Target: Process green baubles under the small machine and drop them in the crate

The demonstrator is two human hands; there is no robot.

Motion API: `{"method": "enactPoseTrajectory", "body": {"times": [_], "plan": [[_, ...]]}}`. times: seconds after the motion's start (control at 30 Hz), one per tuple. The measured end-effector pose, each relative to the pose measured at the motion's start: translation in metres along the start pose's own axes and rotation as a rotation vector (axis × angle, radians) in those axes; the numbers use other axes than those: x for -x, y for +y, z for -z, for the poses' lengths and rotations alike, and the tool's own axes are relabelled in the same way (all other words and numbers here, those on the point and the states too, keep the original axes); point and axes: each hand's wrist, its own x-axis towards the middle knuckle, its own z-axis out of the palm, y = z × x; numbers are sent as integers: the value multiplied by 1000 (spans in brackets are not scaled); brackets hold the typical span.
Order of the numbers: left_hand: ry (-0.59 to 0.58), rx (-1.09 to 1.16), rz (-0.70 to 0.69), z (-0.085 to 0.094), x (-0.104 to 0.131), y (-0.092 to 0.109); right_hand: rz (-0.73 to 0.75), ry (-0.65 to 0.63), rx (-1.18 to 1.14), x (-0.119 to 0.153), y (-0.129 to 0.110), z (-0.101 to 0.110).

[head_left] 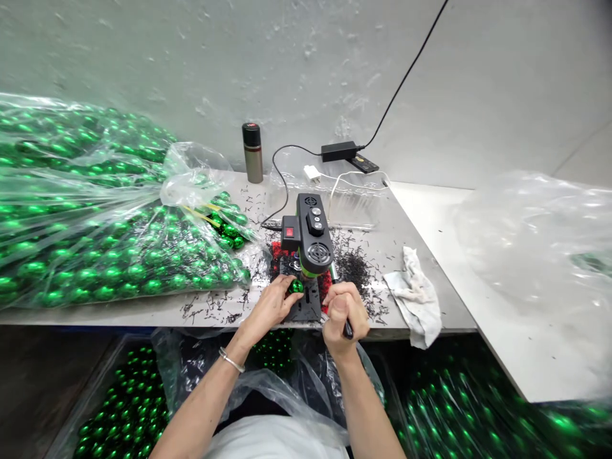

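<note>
My left hand (276, 299) is closed on a shiny green ball (296, 287), thumb and fingers at its sides. The ball sits just below the head of a small black bench machine (315, 239), over its dark base plate (306, 309). A red switch (289, 233) shows on the machine's left side. At the machine's right, my right hand (345, 312) is wrapped in a fist round a lever handle (349, 329), whose black end sticks out below the fingers. The spot where the ball meets the machine is partly hidden by the head.
Large clear bags of green balls (129, 255) fill the left side. A flask (253, 153), a power adapter (338, 151) and a white cloth (415, 296) are on the table. Small black bits (354, 268) lie scattered. Boxes of green balls (124, 401) stand below the front edge.
</note>
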Motion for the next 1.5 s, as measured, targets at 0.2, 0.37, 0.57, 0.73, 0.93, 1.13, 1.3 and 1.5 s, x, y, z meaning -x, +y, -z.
{"method": "enactPoseTrajectory", "body": {"times": [0.2,0.37,0.57,0.73,0.93,1.13,1.3,1.5], "plan": [[-31,2,-16,-1,0,-4,7,-7,31,3,1,0],[71,21,-39,-15,1,-7,3,-6,20,4,2,1],[263,40,-107,-35,10,-12,8,-7,15,11,4,0],[272,3,-82,-38,11,-12,52,-38,84,28,16,0],[274,-10,-73,-39,12,-10,58,1,36,46,33,-3],[268,-4,-63,-39,12,-9,71,31,32,54,40,-7],[284,4,-73,-40,11,-10,91,-19,56,50,40,-3],[278,14,-82,-40,9,-13,221,-123,101,41,38,-1]]}}
